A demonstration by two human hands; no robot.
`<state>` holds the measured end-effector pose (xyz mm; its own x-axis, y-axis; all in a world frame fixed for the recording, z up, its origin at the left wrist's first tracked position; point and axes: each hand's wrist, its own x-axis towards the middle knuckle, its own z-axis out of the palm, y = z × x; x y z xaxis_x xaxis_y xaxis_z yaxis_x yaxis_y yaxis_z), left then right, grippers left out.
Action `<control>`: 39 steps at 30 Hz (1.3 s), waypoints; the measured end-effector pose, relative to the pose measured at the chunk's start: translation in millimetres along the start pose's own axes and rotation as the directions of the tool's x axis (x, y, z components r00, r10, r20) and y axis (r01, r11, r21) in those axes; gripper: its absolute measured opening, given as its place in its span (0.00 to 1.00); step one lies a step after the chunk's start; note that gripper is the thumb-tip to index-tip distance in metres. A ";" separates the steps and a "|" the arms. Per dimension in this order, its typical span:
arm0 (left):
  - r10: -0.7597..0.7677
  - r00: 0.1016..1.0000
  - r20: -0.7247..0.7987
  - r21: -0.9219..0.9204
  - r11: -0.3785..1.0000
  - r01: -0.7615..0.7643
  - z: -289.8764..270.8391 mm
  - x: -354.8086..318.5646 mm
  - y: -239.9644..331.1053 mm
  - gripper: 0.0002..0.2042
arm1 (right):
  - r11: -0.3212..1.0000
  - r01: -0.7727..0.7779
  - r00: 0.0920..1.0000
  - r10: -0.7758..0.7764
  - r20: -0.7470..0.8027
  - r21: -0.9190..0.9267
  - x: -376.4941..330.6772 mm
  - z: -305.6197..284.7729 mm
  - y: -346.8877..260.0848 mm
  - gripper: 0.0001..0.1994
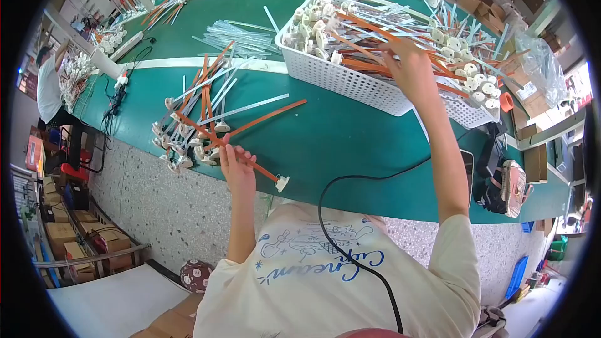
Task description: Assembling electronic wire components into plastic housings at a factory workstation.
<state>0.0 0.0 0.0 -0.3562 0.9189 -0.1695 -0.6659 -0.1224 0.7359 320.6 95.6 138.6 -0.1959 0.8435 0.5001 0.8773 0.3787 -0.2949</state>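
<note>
My left hand (238,161) is closed around an orange strip (266,172) near the table's front edge. A small white round base (282,183) with thin wire sits on the strip's lower right end. Beside that hand lies a loose pile of clear and orange strips with white bases (181,141). My right hand (407,62) is over a white perforated basket (344,81) heaped with similar pieces. Its fingers are pinched on a blurred orange strip (357,47) that slants up left to a pale end. Part of its grip is hidden by the hand itself.
A second white basket (466,112) adjoins at right. Clear strips (235,37) lie farther back on the green table (282,144). A black cable (375,177) crosses the front edge. A phone (467,172) and a pouch (514,189) lie at right. Other people work at the far side.
</note>
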 end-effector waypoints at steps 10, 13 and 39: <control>-0.023 0.999 0.030 0.079 0.997 0.021 3.4 0.0 2.2 0.15 | 0.984 0.039 0.999 -0.039 0.003 -0.174 22.4 36.3 9.2 0.15; -0.021 1.000 -0.002 0.079 0.997 0.021 2.4 -0.6 5.8 0.15 | 0.988 0.150 0.977 -0.155 -0.149 -0.044 4.0 19.2 -5.1 0.16; -0.152 0.988 -0.018 -0.025 0.988 0.152 26.8 -15.4 10.9 0.12 | 0.714 -0.289 0.911 0.000 0.412 0.638 -133.0 94.7 -48.7 0.08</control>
<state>15.8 -5.4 28.2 -0.2623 0.9199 -0.2914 -0.7283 0.0093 0.6852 262.5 1.0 9.4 -0.3588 0.9256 0.1204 0.4034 0.2700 -0.8743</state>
